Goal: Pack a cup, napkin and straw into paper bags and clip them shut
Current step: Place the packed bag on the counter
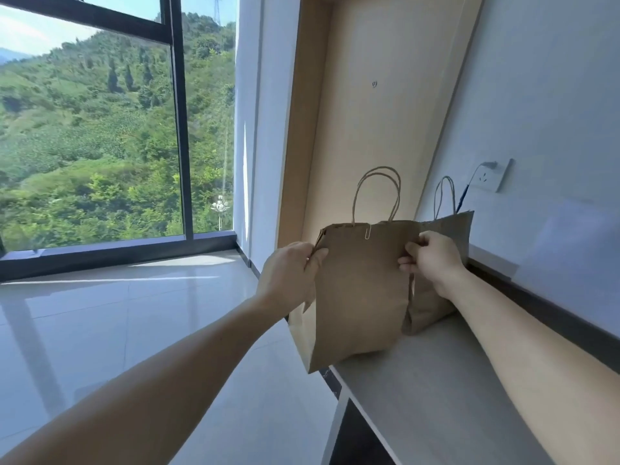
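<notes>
A brown paper bag (360, 297) with twisted paper handles stands at the left end of a pale counter (436, 397). A metal paper clip (368, 231) sits on its closed top edge. My left hand (288, 275) pinches the bag's upper left side. My right hand (427, 258) grips its upper right edge. Behind it, to the right, a second brown paper bag (446, 263) stands against the wall, partly hidden by my right hand. No cup, napkin or straw shows.
A wall socket (500, 174) with a plugged-in cable is above the counter. A tall wooden panel (369, 112) rises behind the bags. The counter's left edge drops to a glossy tiled floor (134, 330). A large window (100, 129) fills the left.
</notes>
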Demonstrator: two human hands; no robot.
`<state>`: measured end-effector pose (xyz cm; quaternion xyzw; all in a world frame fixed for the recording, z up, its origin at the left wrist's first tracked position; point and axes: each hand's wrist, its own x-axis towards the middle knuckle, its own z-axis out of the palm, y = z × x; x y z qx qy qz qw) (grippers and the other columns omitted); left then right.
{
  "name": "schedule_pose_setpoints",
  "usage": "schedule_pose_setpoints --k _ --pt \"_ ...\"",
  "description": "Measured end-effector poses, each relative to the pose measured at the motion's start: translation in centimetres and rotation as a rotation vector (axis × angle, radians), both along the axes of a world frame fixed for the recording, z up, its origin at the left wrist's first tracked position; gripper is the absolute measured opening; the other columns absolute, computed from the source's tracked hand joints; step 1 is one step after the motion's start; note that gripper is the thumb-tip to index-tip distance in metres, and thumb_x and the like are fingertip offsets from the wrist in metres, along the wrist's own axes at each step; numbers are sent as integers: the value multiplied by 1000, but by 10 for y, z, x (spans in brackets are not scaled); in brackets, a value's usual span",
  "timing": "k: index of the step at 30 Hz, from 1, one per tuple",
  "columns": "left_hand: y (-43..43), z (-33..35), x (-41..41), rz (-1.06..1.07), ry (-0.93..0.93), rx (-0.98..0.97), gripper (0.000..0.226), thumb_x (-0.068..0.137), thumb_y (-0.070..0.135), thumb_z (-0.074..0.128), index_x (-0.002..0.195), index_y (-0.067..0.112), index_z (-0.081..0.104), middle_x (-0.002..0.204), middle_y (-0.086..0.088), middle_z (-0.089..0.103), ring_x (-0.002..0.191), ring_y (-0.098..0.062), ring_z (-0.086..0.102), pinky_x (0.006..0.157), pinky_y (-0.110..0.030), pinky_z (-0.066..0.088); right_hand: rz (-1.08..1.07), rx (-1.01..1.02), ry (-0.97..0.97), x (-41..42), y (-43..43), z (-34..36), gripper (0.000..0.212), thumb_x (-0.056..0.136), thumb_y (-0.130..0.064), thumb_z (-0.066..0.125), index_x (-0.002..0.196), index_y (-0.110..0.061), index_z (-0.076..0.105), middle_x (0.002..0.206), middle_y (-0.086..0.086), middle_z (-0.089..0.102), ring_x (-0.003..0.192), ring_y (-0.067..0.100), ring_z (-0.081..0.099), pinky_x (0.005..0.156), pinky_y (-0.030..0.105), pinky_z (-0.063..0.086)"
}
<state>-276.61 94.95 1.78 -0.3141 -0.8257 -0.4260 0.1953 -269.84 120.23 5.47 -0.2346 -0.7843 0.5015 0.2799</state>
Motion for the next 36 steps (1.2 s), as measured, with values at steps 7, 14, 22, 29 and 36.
schedule_pose_setpoints --k 7,14,22,29,36 --pt "32 -18 -28 -25 -45 81 49 100 28 55 57 17 35 56 8 36 54 -5 40 52 -16 30 17 76 -40 -48 36 -13 10 99 -5 50 93 -2 58 85 19 69 70 26 72 71 36 60" --pt "60 -31 -30 -51 -31 128 46 99 26 57 59 9 43 53 10 33 55 -5 40 51 -15 30 -32 331 30 -45 58 -4 14 94 -1 51 99 -12 58 75 5 71 54 5 67 47 9 46" --pt "70 -31 -27 -53 -47 105 53 98 26 58 54 25 29 50 11 30 52 -4 41 50 -16 30 -44 495 38 -34 63 -10 23 93 -3 51 103 -23 56 93 1 69 73 11 70 78 41 59" --pt "68 -3 -23 -55 -102 -151 17 96 32 53 97 15 56 92 -1 61 86 -24 56 69 -30 43 -66 631 42 -12 44 -3 35 91 -9 58 124 -21 56 127 -1 54 81 2 62 76 22 43" --pt "61 16 11 -99 754 -448 55 87 20 55 141 15 47 147 -8 44 144 -31 30 119 -48 16 -31 603 -342 61 7 -6 57 92 -33 64 143 -19 42 143 3 49 123 20 53 100 33 41"
